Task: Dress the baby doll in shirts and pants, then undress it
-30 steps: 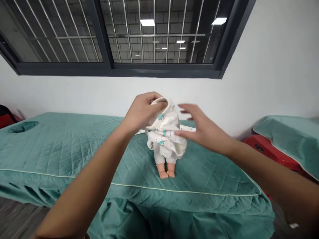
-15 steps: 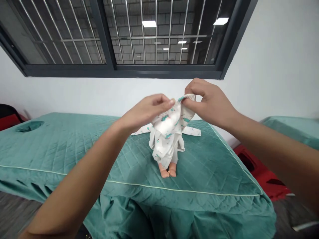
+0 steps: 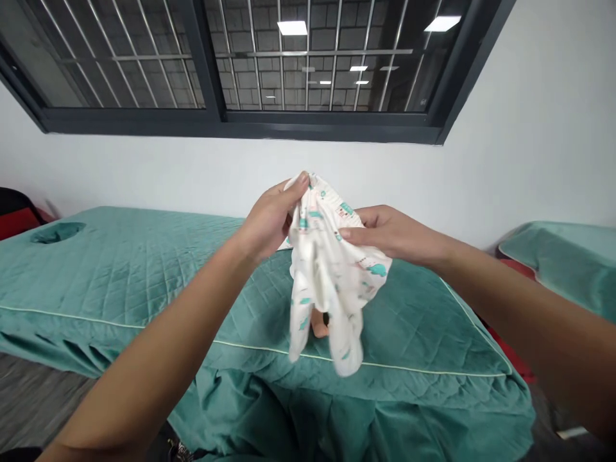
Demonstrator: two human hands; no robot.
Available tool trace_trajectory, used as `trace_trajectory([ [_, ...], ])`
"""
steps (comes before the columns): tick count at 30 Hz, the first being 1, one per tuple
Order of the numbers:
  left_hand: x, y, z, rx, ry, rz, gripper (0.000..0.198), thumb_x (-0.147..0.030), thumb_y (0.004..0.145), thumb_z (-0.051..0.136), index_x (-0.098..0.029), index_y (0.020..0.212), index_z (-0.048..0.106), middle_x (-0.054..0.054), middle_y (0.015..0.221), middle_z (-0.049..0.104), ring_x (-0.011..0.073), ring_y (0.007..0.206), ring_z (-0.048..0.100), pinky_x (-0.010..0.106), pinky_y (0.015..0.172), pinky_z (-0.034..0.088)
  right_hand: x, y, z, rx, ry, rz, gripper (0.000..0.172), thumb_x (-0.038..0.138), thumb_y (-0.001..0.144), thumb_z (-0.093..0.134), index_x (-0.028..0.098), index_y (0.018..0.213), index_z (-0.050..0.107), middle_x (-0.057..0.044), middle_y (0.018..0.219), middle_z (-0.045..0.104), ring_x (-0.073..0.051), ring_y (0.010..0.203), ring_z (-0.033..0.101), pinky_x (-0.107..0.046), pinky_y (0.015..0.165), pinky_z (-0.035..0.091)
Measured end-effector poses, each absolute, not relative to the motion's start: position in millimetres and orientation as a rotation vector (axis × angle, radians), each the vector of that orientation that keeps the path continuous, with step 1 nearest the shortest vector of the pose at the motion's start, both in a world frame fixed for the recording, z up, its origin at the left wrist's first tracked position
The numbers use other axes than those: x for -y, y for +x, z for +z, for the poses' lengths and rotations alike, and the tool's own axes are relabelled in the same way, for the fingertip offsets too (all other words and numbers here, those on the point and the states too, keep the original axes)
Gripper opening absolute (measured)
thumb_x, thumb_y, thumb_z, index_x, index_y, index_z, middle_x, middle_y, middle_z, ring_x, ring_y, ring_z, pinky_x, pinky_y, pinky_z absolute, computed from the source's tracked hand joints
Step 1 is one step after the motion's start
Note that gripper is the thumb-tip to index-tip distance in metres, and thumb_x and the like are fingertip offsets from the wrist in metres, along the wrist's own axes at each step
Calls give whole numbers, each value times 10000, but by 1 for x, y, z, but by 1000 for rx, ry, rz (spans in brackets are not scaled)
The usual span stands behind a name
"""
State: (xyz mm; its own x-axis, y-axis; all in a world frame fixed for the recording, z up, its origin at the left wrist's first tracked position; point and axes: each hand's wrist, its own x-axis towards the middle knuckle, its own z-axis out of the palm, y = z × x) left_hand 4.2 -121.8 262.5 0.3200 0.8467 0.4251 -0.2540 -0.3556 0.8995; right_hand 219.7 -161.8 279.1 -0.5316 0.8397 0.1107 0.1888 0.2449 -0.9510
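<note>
As the pants (image 3: pixel 315 247) look light, soft & prob. stretchy, I'd hold by the waistband (image 3: pixel 332 194), where my feed shows L hand (image 3: pixel 272 221) pinching one end & R hand (image 3: pixel 389 234) near the other, legs (image 3: pixel 346 343) hanging in front of doll's foot (image 3: pixel 318 325), over bed (image 3: pixel 168 276).

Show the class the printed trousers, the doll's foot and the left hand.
Printed trousers (image 3: pixel 332 266), head view: middle of the cloth.
Doll's foot (image 3: pixel 318 326), head view: part showing between the trouser legs.
Left hand (image 3: pixel 268 222), head view: near the thumb's base.
</note>
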Motion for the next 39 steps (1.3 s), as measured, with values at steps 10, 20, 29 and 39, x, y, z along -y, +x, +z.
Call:
trace_trajectory([
  [10, 135, 7, 215, -577, 1656, 563, 408, -529, 769, 805, -172, 670, 636, -3, 522, 527, 109, 492, 490, 265, 520, 427, 132, 208, 246, 1346, -846, 1157, 380, 542, 800, 788, 225, 753, 584, 15, 685, 581, -147, 640, 574, -287, 610, 503],
  [20, 104, 1, 171, -593, 1083, 1012, 443, -517, 802, 778, -171, 667, 537, -14, 563, 590, 102, 474, 561, 218, 480, 447, 137, 203, 207, 2035, -1092, 1411, 415, 536, 757, 811, 169, 945, 761, -46, 901, 750, -176, 782, 665, -278, 670, 508],
  [29, 125, -11, 169, -523, 1312, 540, 443, -338, 740, 868, -118, 1098, 729, 134, 1016, 776, 242, 874, 728, 340, 766, 579, 129, 191, 201, 1202, -957, 1390, 189, 422, 842, 721, 238, 856, 678, -6, 792, 711, -176, 742, 655, -292, 657, 545],
  [39, 117, -5, 157, -487, 1011, 911, 309, -302, 731, 852, -125, 957, 740, 92, 879, 769, 189, 736, 706, 281, 691, 557, 143, 189, 188, 1799, -1102, 1457, 361, 460, 754, 836, 184, 977, 773, -67, 948, 778, -213, 865, 706, -326, 749, 575],
])
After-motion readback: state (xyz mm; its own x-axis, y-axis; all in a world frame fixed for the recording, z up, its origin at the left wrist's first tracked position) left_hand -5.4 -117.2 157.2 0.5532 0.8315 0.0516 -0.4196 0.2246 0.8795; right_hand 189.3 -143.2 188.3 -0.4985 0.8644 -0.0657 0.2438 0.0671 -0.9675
